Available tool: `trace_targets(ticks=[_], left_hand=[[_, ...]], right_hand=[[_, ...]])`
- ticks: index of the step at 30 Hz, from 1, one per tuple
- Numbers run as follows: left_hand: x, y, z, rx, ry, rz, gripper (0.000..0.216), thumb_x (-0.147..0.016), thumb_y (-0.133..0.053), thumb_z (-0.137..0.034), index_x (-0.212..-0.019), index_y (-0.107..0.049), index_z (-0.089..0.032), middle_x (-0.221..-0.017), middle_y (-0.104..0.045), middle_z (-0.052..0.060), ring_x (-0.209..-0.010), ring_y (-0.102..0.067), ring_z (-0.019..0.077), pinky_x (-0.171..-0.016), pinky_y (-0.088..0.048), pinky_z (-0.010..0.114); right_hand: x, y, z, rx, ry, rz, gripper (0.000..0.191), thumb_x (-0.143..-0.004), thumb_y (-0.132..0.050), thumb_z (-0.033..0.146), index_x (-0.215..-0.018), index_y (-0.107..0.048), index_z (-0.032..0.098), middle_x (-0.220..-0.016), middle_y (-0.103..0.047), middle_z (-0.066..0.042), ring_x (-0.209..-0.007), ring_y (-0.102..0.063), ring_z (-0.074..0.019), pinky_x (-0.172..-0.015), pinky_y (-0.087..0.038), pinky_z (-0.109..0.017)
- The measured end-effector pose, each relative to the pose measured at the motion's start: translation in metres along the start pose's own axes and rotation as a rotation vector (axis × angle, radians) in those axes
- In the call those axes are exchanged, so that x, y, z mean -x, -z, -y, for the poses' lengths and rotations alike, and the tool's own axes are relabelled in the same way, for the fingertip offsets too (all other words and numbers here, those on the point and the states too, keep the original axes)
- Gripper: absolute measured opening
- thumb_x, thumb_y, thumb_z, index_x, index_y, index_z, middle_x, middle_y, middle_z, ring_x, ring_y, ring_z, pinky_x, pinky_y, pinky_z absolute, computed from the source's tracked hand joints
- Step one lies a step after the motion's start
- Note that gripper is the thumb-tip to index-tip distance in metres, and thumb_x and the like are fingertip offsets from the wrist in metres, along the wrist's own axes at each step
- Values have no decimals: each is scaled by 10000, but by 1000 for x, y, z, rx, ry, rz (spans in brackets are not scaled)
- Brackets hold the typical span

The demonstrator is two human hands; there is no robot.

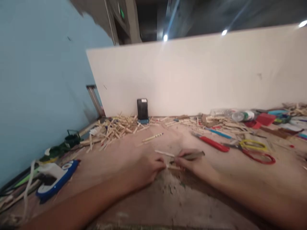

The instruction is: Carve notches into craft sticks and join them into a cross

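Both my hands rest on the wooden table (168, 198), near the middle. My left hand (146, 169) is closed, its fingertips pinching a small pale wooden stick (173, 167) that lies flat between the two hands. My right hand (194, 163) is closed around a thin dark tool (192, 156) that looks like a pen or knife, its tip at the stick. Another pale stick (164, 153) lies just beyond my fingers. The frame is blurred by motion.
A heap of wooden sticks (115, 129) lies at the back left, and a dark phone (142, 109) stands against the white board (203, 73). Red-handled pliers (212, 143) and red and yellow scissors (255, 151) lie to the right. A blue and white glue gun (56, 179) sits at the left.
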State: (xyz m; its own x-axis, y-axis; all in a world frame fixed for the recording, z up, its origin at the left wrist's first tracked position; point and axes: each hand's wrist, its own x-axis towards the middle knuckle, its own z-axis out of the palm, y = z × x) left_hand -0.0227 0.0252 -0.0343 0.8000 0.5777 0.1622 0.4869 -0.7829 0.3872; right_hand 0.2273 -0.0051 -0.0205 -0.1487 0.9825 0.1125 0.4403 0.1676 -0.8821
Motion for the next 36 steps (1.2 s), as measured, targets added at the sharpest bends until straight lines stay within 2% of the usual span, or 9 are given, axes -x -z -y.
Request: trace_targets(ticks=[5,15,27,36], left_hand=[[4,2,7,29,-91,-61,304,-1065,-536,-104,-1133,-825,-173,-1146,-788,96,-1074,-739,222,-977,-572,327],[8,5,11,-50,-181,-83,350,-1097,-479,-138,-1105,-828,-166,-1131,-794,91,-993,-741,227,-893,-565,339],[8,11,7,-138,-196,-54,342,-1051,-492,-85,-1082,-820,-181,-1141,-796,66,-993,-744,194,-888,-562,298],[7,13,4,-157,-184,-34,307,-1052,-522,-94,-1069,-817,-175,-1130,-787,59,-999,-729,215,-896,-556,328]], right_hand=[[-3,4,2,-72,-99,65,315,-808,-795,517,-720,-764,216,-670,-735,-37,-600,-659,-173,-580,-543,-288],[-5,-2,4,-128,-118,121,301,-830,-826,494,-725,-778,215,-702,-764,-47,-610,-676,-165,-590,-576,-280],[-6,-2,4,-72,-88,134,311,-865,-811,478,-724,-779,202,-699,-774,-59,-603,-674,-160,-575,-564,-267],[-5,-3,2,-41,-77,129,322,-872,-804,512,-754,-777,213,-723,-784,-63,-613,-673,-174,-582,-564,-289]])
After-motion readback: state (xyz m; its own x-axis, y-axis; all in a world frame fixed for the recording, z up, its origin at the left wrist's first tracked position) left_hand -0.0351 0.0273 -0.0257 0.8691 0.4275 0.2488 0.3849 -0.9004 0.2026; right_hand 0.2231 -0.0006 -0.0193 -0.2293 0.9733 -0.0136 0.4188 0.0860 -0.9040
